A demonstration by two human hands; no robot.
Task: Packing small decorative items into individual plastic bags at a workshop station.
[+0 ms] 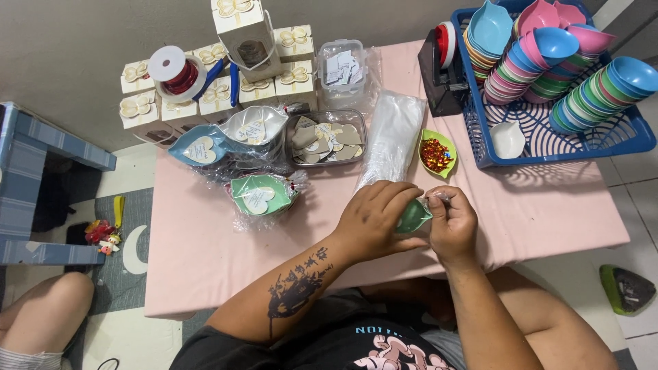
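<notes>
Both hands grip a small green dish (413,216) in clear wrap over the near edge of the pink surface (548,212): the left hand (375,219) cups it, the right hand (452,223) pinches the wrap (fingers closed). Just beyond lie a stack of clear bags (392,133) and a green dish of red beads (436,153).

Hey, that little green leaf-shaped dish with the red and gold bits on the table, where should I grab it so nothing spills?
Probably pinch the green dish across its long side rims near the middle, coming straight down from above and keeping it level. It lies flat and open, with the red and gold pieces heaped in its hollow, and the clear bag stack crowds its left edge.
</notes>
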